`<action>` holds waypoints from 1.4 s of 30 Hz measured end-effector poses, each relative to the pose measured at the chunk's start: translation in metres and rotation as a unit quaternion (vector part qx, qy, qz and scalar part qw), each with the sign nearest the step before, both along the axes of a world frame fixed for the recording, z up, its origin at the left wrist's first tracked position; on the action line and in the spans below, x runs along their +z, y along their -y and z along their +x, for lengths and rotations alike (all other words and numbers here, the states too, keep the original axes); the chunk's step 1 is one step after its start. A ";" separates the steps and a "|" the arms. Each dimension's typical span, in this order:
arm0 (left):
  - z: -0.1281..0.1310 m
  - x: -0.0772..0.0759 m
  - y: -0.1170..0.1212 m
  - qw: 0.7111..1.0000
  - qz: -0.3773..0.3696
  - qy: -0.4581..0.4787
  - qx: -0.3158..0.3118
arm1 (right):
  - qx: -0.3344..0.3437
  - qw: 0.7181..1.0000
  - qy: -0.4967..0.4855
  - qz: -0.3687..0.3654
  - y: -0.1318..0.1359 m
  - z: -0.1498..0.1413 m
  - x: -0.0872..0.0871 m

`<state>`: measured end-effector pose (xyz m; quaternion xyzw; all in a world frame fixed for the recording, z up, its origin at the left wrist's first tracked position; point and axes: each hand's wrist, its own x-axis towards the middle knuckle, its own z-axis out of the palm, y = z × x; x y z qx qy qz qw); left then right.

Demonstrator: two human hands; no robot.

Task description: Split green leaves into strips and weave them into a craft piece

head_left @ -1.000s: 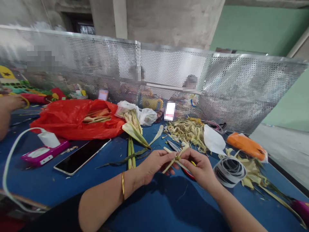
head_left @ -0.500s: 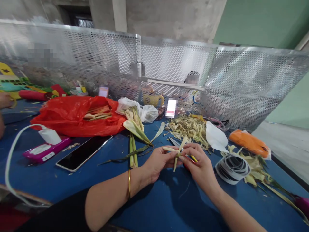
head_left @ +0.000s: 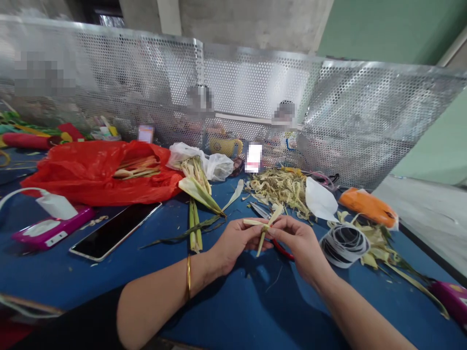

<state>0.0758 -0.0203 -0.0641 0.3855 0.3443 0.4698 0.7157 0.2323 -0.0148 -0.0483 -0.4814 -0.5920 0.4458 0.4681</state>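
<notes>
Between my two hands, above the blue table (head_left: 233, 301), is a folded corn husk strip (head_left: 261, 238) with pale ends sticking out in several directions. My left hand (head_left: 237, 240) pinches it from the left, thumb on top. From the right, my right hand (head_left: 297, 238) closes thumb and fingers on the same piece near the crossing. Scissors (head_left: 260, 210) with red handles lie on the table behind and under my right hand, partly covered by it. Beyond my hands is a pile of dried husk shreds (head_left: 280, 189).
To the left are a red plastic bag (head_left: 83, 175) holding husks, a phone (head_left: 116, 231), a purple power strip (head_left: 54, 231) and husk stalks (head_left: 195, 226). On the right sit a coil of pale strip (head_left: 345, 245), an orange packet (head_left: 370, 206) and loose husks. A perforated metal screen (head_left: 248, 82) runs behind.
The view has shifted slightly, so things on the table appear further left. Both hands keep hold of the husk strip; my right fingers have closed in nearer the crossing.
</notes>
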 end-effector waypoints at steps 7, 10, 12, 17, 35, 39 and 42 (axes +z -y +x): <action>-0.001 0.003 0.001 1.000 -0.009 -0.014 -0.015 | 0.008 0.994 -0.072 -0.077 0.002 -0.003 0.004; -0.001 0.001 0.001 0.999 0.008 -0.046 -0.007 | 0.013 0.992 -0.090 -0.090 0.002 -0.004 0.004; 0.000 0.000 0.001 0.998 0.014 -0.058 -0.009 | 0.015 0.991 -0.098 -0.092 0.002 -0.005 0.002; 0.001 -0.001 0.000 0.999 0.017 -0.050 -0.006 | 0.019 0.997 -0.044 -0.054 0.000 -0.001 -0.003; 0.001 -0.001 0.000 0.998 0.015 -0.056 0.032 | -0.021 0.854 0.330 0.402 0.007 -0.001 -0.005; 0.000 0.000 -0.001 0.994 0.028 -0.105 0.032 | -0.052 0.956 0.169 0.234 0.004 -0.003 -0.009; -0.002 0.000 -0.002 0.991 0.039 -0.126 0.013 | 0.004 0.987 0.082 0.137 0.001 -0.003 -0.010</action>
